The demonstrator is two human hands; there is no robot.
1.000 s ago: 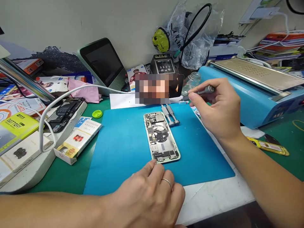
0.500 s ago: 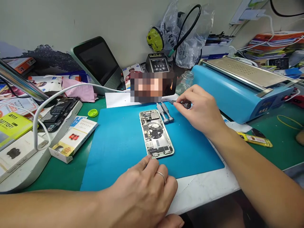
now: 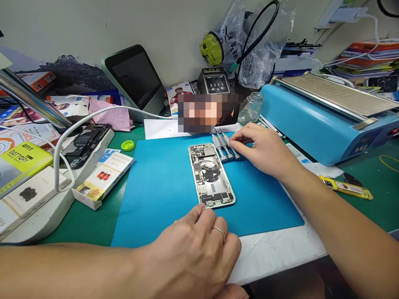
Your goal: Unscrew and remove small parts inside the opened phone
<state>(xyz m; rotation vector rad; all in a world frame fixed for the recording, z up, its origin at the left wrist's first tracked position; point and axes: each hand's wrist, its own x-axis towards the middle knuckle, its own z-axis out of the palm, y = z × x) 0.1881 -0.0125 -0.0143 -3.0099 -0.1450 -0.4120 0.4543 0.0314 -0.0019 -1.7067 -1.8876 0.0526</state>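
Note:
An opened phone lies on the blue mat, its inner boards and a round black coil showing. My left hand is closed at the phone's near end, with a fingertip on its lower corner; the curled fingers hide what is beneath them. Beyond the phone's right side, my right hand pinches the rightmost of three grey screwdrivers. These lie side by side on the mat, close to the phone. The fingers partly cover the held screwdriver.
A blue machine with a metal plate stands at the right, near a yellow-handled tool. Behind the mat are a glass jar and a soldering station. Small boxes, a green cap and a white cable are left.
My right hand has brought a dark-looking screwdriver down beside the two others, where three now lie together. My left hand stays at the phone. The view has shifted slightly left.

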